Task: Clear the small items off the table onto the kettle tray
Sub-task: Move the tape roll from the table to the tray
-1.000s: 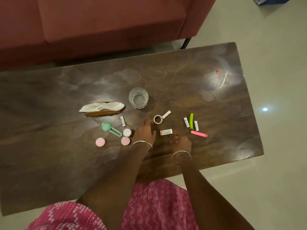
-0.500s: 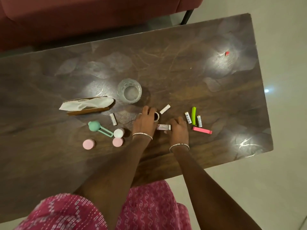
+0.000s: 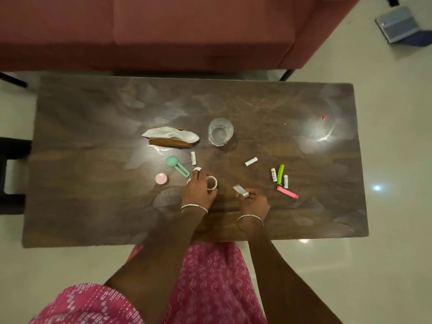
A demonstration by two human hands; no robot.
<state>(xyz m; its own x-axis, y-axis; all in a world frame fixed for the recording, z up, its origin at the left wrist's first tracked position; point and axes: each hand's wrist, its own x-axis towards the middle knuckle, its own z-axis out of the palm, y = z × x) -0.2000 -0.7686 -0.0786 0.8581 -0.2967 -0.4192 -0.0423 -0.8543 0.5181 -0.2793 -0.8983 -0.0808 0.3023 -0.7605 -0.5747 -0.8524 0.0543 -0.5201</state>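
Gripping tape ring (image 3: pixel 211 182) in left hand (image 3: pixel 198 192), pinching small box (image 3: pixel 240 191) in right hand (image 3: pixel 254 202), likely gathering handfuls; next, white cap (image 3: pixel 197 169) just beyond left hand.

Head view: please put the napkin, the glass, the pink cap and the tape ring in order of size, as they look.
1. napkin
2. glass
3. pink cap and tape ring: they look about alike, and the left hand partly covers the ring, so I do not rank them.

Near the front edge of the dark wooden table (image 3: pixel 93 183), the left hand (image 3: pixel 197 190) holds a small white tape ring (image 3: pixel 211 182). The right hand (image 3: pixel 253 202) pinches a little white box (image 3: pixel 240 191).
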